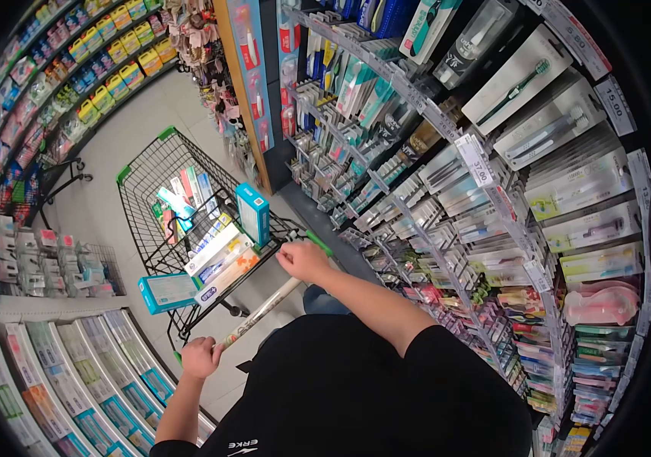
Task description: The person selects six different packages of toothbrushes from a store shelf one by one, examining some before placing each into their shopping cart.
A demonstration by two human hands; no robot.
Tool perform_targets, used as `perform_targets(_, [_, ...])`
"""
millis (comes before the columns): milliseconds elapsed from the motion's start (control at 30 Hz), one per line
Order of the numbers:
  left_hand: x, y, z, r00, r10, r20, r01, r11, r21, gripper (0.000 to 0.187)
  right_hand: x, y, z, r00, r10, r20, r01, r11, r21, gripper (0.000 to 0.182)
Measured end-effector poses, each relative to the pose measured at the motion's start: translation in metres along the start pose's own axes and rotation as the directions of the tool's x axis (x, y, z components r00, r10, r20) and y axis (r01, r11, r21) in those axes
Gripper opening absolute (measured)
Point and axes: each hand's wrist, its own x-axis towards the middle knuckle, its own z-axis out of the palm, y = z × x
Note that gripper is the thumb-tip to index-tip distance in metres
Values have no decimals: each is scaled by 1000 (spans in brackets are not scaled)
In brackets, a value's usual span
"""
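Note:
A black wire shopping cart (140, 199) with green corners stands in front of me. My left hand (201, 356) is closed around the left end of its pale handle (261, 312). Near the handle's right end, my right hand (303, 260) is closed on it too. Several long, narrow boxes (226, 263) lie in the near part of the cart, with more colourful packages (177, 199) farther in. One teal box (254, 216) stands at the cart's right side, and another teal box (167, 294) sits at its left edge.
Hanging toothbrush packs (520, 87) fill the rack close on my right, with price tags (476, 160) along its rails. Shelves of boxes (59, 381) run along my left. Yellow packages (116, 85) line the far-left shelves. Tiled floor (162, 107) extends beyond the cart.

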Motion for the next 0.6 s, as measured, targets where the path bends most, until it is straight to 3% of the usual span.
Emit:
perform_targets(67, [3,-8,1,996,-82,-23,83,996,41,36,8,4,-5,1000,2,-6,-1,996,90,24])
perform_targets(133, [16,3,-8,986,-165,34,163,986,44,38,19,5,-21,994,103,-25,-87,929,360,24])
perform_targets(233, [40,24,-12,837,-514,189,545,815,-196,47,65,16,-60,983,144,-113,-72,873,482,23])
perform_targets(267, [53,31,-9,834,-520,185,550,812,-197,47,88,27,-72,980,122,-157,-32,877,480,18])
perform_targets(300, [65,37,-4,765,-586,269,630,768,-117,51,114,37,-83,975,97,-198,39,809,587,21])
perform_targets(333, [75,40,0,682,-647,341,696,717,-30,55,138,41,-101,968,96,-232,56,818,573,33])
perform_targets(367, [82,41,0,676,-655,336,703,711,-28,55,161,52,-112,957,101,-273,83,805,587,46])
perform_targets(433, [90,32,-3,608,-718,340,767,641,-18,59,201,55,-139,924,37,-380,148,882,448,63])
perform_targets(533, [88,15,-5,619,-700,357,756,654,-28,57,244,61,-168,917,68,-392,101,913,396,85])
perform_targets(600, [90,17,-12,630,-700,338,744,668,-1,55,265,65,-178,901,64,-429,129,905,405,87])
